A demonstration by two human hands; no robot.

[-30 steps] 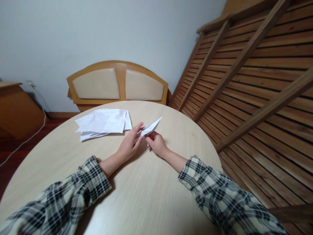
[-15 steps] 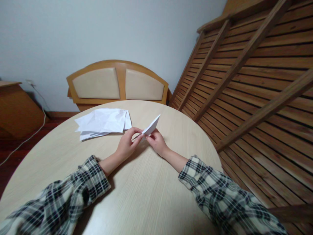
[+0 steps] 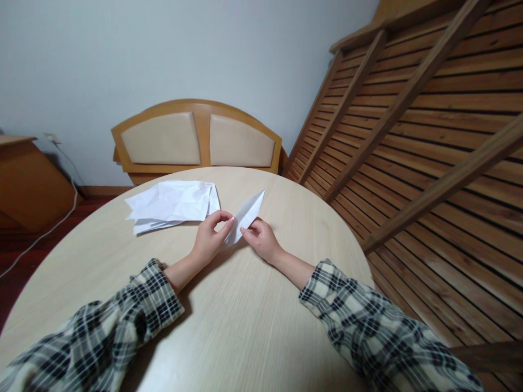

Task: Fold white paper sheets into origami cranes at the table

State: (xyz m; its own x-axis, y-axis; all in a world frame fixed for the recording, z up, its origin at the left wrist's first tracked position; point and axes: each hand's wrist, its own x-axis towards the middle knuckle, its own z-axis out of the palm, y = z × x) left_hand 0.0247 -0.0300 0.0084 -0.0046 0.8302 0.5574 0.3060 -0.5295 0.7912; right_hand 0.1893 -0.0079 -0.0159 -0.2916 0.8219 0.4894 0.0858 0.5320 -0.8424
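A folded piece of white paper is held between both hands, tilted up above the table, its pointed end toward the far right. My left hand pinches its near left side between thumb and fingers. On the other side, my right hand grips the right edge, thumb on the face toward me and fingers partly hidden behind. To the left of the hands lies a loose stack of creased white paper sheets on the table.
The round pale wooden table fills the foreground. Beyond it stands a headboard with two cream panels against the wall. Wooden slats lean at the right. A cabinet and a white cable are at the left.
The folded paper has opened out along its fold and turned, so more of its inner face shows. My left hand has shifted slightly left; the stack has stayed put.
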